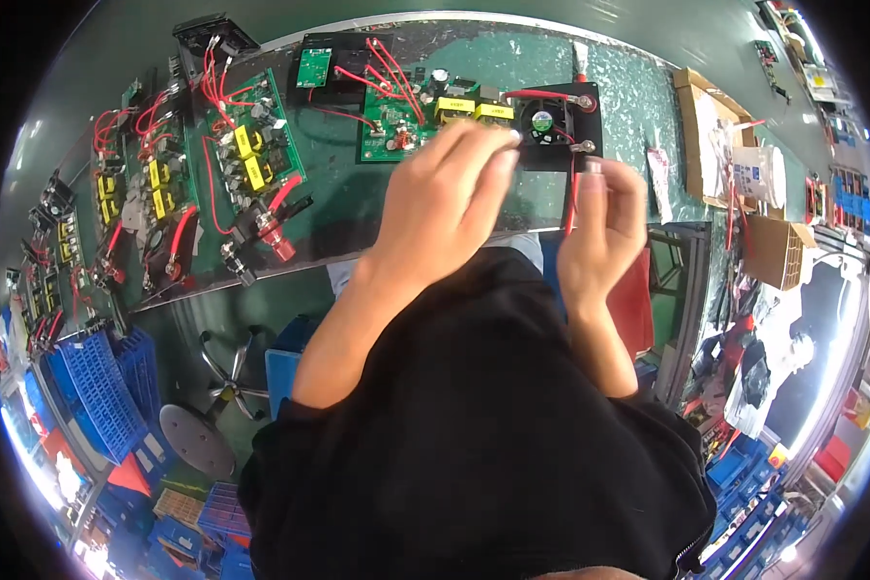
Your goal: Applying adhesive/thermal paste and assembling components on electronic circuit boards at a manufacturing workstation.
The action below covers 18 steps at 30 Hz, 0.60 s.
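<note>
A green circuit board (382, 145) lies on the bench with yellow transformers (456, 109) and red wires. Its black end panel (587, 124) carries a cooling fan (542, 120) and two bolted terminals, one joined to a thick red cable (551, 95). My left hand (440, 188) hovers over the board's near edge, fingers bent and tips together beside the fan; what they pinch, if anything, I cannot make out. Close to the panel's near terminal (584, 147), my right hand (601, 227) is closed, thumb against curled fingers. Something small may be at its fingertips, too small to name.
Similar wired boards (251, 155) stand in a row along the bench to the left. At right are an open cardboard box (703, 135) and a white tub (759, 176). A swivel chair base (232, 387) and blue crates (92, 391) are on the floor at left.
</note>
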Each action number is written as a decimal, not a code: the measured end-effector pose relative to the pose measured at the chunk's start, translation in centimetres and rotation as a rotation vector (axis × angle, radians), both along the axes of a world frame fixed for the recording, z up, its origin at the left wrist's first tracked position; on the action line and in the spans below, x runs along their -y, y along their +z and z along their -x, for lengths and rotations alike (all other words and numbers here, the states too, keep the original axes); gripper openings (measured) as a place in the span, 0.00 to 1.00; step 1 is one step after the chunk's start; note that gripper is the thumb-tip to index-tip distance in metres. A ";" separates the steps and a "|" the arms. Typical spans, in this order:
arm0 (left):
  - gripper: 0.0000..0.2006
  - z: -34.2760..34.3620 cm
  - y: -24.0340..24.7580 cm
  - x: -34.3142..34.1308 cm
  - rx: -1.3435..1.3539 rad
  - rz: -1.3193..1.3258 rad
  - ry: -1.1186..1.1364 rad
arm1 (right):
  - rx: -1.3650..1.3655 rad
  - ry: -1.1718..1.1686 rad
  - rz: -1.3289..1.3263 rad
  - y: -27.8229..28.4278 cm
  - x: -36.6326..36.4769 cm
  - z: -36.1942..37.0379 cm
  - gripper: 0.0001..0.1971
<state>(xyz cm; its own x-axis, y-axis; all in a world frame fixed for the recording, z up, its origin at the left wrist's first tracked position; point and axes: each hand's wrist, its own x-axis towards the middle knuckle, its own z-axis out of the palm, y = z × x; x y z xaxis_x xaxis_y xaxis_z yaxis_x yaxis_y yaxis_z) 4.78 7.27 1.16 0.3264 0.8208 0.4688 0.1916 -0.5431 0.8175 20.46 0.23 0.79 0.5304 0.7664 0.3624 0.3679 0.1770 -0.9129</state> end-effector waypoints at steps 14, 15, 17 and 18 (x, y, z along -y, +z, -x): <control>0.05 -8.3 1.6 -4.0 -0.771 -0.367 -0.189 | -0.247 -0.031 0.006 0.8 1.6 -3.9 0.14; 0.05 -8.5 2.2 -4.3 -0.788 -0.273 -0.190 | -0.209 -0.036 -0.007 0.7 1.3 -4.1 0.16; 0.06 -8.5 4.1 -5.3 -0.788 -0.185 -0.265 | 0.008 0.001 0.074 1.4 0.7 -4.8 0.18; 0.06 -8.7 4.7 -5.8 -0.822 -0.158 -0.275 | 0.180 0.058 0.131 1.6 0.5 -5.4 0.17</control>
<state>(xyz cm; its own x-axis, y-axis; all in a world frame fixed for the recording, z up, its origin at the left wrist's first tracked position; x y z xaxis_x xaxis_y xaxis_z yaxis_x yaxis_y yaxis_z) 13.43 13.05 5.83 0.7870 0.6088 0.0998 0.5320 -0.7517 0.3898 25.88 -0.26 2.36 0.4198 0.8404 0.3427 0.5198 0.0869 -0.8499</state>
